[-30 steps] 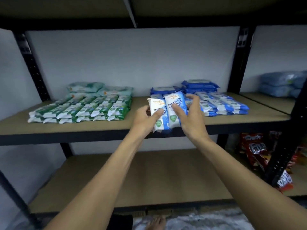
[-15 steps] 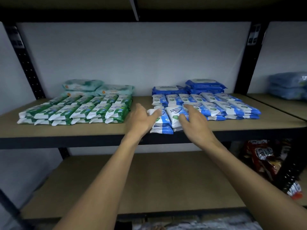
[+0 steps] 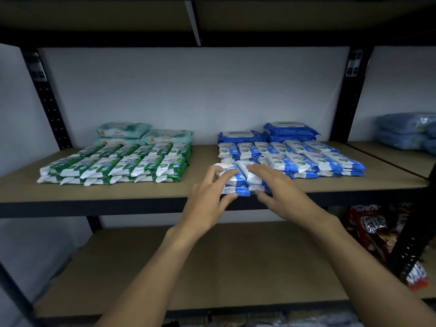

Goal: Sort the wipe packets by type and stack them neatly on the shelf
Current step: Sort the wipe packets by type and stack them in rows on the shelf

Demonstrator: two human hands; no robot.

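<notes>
Small blue-and-white wipe packets (image 3: 306,159) lie in stacked rows on the right half of the middle shelf (image 3: 153,191). A short stack of the same packets (image 3: 236,182) sits at the front left of that group. My left hand (image 3: 207,197) touches this stack, fingers on its top left packet and thumb at its front edge. My right hand (image 3: 278,187) rests on its right side with fingers spread. Green-and-white packets (image 3: 113,166) fill the left half in stacked rows. Large teal packs (image 3: 144,135) and large dark blue packs (image 3: 287,132) lie behind.
Black uprights (image 3: 49,102) frame the bay, and another shelf board runs overhead. The lower shelf (image 3: 212,267) holds red snack bags (image 3: 372,227) at its right end. Pale blue packs (image 3: 405,131) sit in the neighbouring bay on the right.
Both hands lowered two blue-and-white packets from mid-air onto the front stack. The hands now lie flatter on the packets, and the camera has moved closer.
</notes>
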